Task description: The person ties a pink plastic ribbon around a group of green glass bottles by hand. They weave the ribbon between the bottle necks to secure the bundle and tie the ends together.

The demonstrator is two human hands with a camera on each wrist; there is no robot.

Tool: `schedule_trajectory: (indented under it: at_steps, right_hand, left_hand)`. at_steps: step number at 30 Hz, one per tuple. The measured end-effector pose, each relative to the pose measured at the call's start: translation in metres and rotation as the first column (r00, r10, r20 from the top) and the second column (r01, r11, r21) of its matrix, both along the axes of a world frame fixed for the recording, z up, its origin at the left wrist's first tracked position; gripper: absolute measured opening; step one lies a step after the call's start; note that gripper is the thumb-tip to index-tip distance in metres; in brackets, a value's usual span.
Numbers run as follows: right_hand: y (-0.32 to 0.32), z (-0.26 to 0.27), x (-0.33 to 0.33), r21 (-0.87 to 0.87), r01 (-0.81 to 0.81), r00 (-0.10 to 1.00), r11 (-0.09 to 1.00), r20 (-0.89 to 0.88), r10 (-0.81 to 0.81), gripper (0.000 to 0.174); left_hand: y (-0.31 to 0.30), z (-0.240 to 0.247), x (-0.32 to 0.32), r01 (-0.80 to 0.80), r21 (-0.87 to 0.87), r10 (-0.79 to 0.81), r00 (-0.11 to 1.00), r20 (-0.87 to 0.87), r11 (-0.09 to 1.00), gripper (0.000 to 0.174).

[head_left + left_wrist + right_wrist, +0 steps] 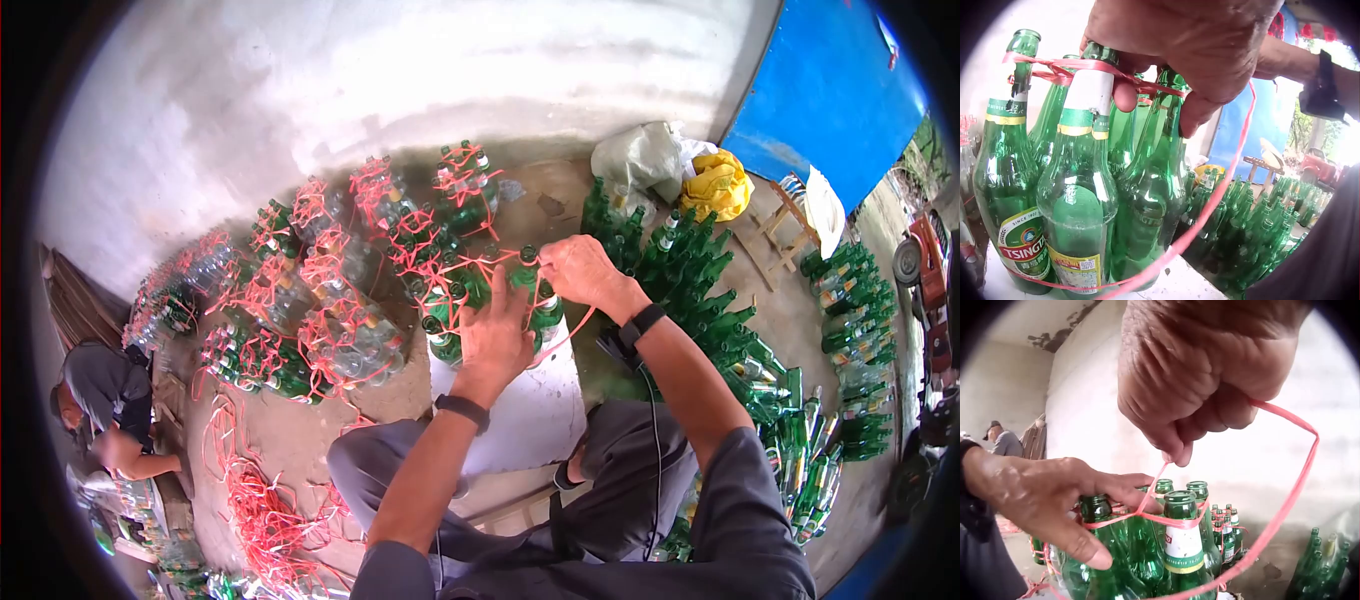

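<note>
Green glass beer bottles (1079, 200) stand upright in a cluster on a white block (515, 425) before me. Pink plastic twine (1179, 522) loops round their necks, and another strand crosses low on their bodies. My left hand (497, 335) rests among the necks, its fingers extended and its thumb spread to one side. At the cluster's right edge, my right hand (582, 270) pinches the twine between thumb and fingertips. From that pinch a taut strand runs down to the necks; a loose length arcs from the curled fingers.
Tied bottle bundles (350, 335) fill the floor at left. Loose green bottles (690, 270) crowd the right. A tangle of pink twine (265, 510) lies front left, near another person (105, 395). A yellow sack (717, 185) and a wooden frame (775, 235) are at back right.
</note>
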State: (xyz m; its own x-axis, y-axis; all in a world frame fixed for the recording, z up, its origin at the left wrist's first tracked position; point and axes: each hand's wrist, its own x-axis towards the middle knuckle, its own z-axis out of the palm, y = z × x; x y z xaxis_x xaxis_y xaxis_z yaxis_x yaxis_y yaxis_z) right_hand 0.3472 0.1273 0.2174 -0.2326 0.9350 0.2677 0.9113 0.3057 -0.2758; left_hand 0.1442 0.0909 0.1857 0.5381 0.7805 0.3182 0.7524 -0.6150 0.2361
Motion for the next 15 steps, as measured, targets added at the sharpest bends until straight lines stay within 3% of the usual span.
schedule_trajectory:
  at_steps: [1, 3, 5, 7, 8, 9, 10, 11, 12, 13, 14, 15]
  right_hand:
    - [0.005, -0.013, 0.005, -0.005, -0.006, 1.000, 1.000, 0.007, 0.006, 0.009]
    - [0.012, -0.036, 0.017, -0.071, 0.026, 0.967, 0.997, -0.251, -0.043, 0.012]
    - [0.009, -0.053, 0.025, -0.066, 0.032, 0.974, 0.997, -0.221, -0.046, 0.014]
    - [0.006, -0.069, 0.030, 0.087, -0.130, 0.981, 0.988, -0.131, 0.141, 0.014]
    - [-0.002, -0.077, 0.027, 0.087, -0.089, 0.967, 0.992, -0.231, 0.107, 0.012]
    - [-0.006, -0.097, 0.024, 0.309, -0.070, 0.981, 0.948, -0.152, 0.121, 0.010]
    - [-0.016, -0.096, 0.014, -0.004, 0.097, 0.789, 0.995, -0.609, -0.080, 0.011]
    - [-0.023, -0.094, 0.002, -0.354, 0.093, 0.399, 0.930, -0.843, -0.361, 0.013]
    - [-0.025, -0.095, -0.004, -0.347, 0.094, 0.399, 0.933, -0.846, -0.355, 0.013]
    - [-0.026, -0.097, -0.009, -0.394, 0.082, 0.259, 0.915, -0.879, -0.401, 0.017]
    - [-0.027, -0.097, -0.012, -0.439, 0.061, 0.114, 0.896, -0.889, -0.444, 0.021]
    - [-0.027, -0.098, -0.011, -0.438, 0.060, 0.112, 0.897, -0.890, -0.442, 0.021]
  left_hand:
    - [0.001, -0.002, -0.001, 0.018, 0.010, -0.018, 0.999, 0.030, 1.000, 0.064]
    - [0.002, -0.004, -0.001, 0.024, 0.021, -0.025, 0.998, 0.052, 0.999, 0.064]
    - [0.002, -0.002, -0.001, 0.033, 0.036, -0.035, 0.997, 0.069, 0.999, 0.063]
    - [0.001, 0.003, 0.000, 0.015, 0.028, -0.016, 0.999, 0.031, 1.000, 0.064]
    - [0.000, 0.005, -0.001, 0.012, 0.030, -0.013, 0.999, 0.034, 0.999, 0.064]
    - [-0.001, 0.008, -0.001, 0.017, 0.033, -0.018, 0.999, 0.040, 0.999, 0.064]
    - [-0.002, 0.009, -0.002, 0.022, 0.036, -0.024, 0.999, 0.046, 0.999, 0.063]
    - [-0.003, 0.010, -0.002, 0.022, 0.043, -0.024, 0.999, 0.047, 0.999, 0.063]
    - [-0.003, 0.009, -0.002, 0.006, -0.036, -0.005, 0.999, 0.037, 0.999, 0.068]
    - [-0.004, 0.008, -0.002, -0.010, -0.117, 0.013, 1.000, 0.024, 0.993, 0.072]
    - [-0.006, 0.005, -0.004, -0.008, -0.114, 0.011, 1.000, 0.022, 0.993, 0.072]
    - [-0.011, 0.002, -0.007, -0.026, -0.025, 0.029, 0.992, 0.119, 0.999, 0.075]
